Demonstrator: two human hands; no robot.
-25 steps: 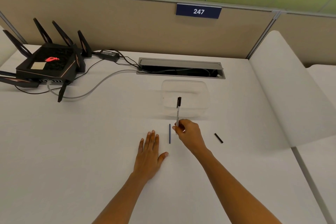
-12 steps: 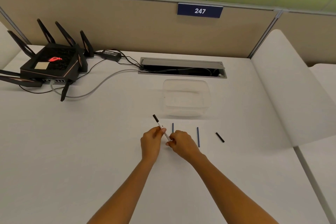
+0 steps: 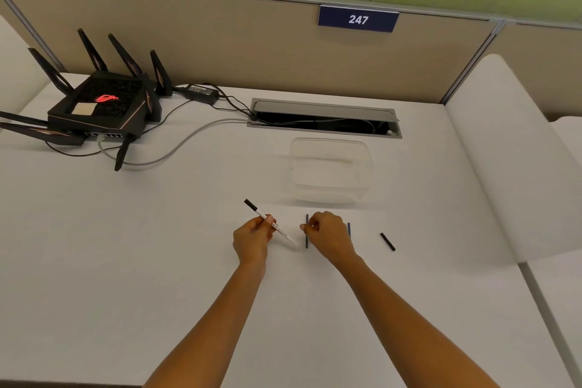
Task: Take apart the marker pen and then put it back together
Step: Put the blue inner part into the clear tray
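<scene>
Head view | left hand [image 3: 252, 238] grips marker barrel [image 3: 273, 225] | right hand [image 3: 327, 235] curled, contents unclear, hiding blue rods [image 3: 306, 241] | container [image 3: 329, 167] behind

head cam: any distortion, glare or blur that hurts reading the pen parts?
Head view: wide-angle bends the partition top and the desk edges; light is soft and even, shadows faint; no glare; the clear tub barely stands out from the white desk; the pen and the blue rod are small and slightly soft.

White desk [image 3: 157, 261] w/ router [image 3: 104, 107], tub [image 3: 329, 167], cap [image 3: 387, 241], maybe refills [image 3: 306, 241].
</scene>
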